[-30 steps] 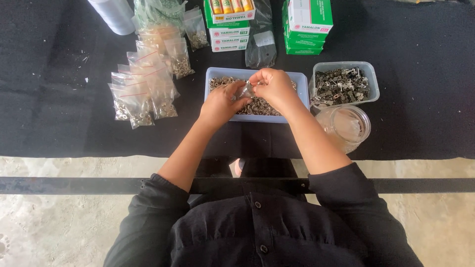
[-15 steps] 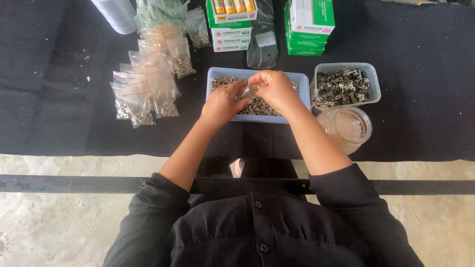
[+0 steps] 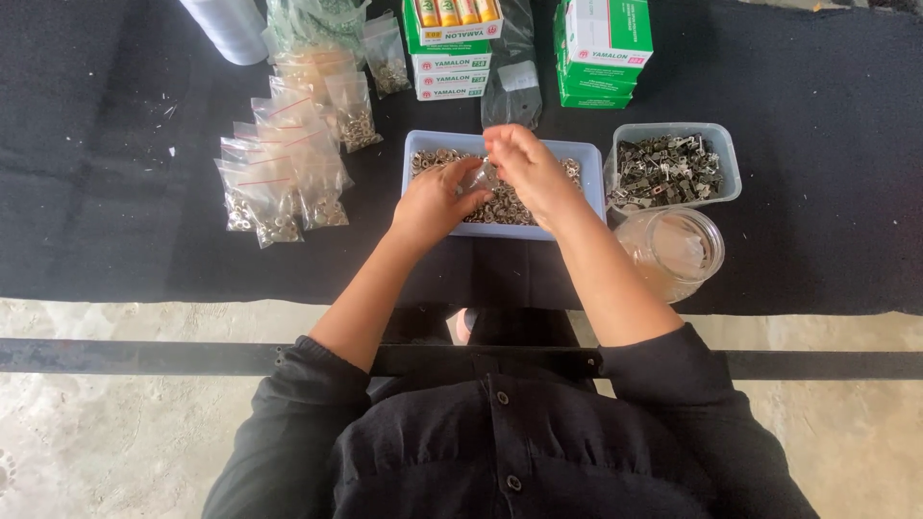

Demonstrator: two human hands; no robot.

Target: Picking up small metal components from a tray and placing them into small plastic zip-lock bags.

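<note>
Your left hand (image 3: pixel 435 204) and right hand (image 3: pixel 524 171) pinch a small clear bag (image 3: pixel 478 180); the blue tray (image 3: pixel 423 144) of metal rings sits right under it.

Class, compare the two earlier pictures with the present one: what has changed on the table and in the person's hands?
Hardly anything. The left hand and right hand remain together over the blue tray, pinching a small clear bag. The filled bags, clear tub and glass jar stayed put.

black cloth table (image 3: pixel 115 192) | metal rail (image 3: pixel 144 358) | pale concrete floor (image 3: pixel 115 442)
</note>
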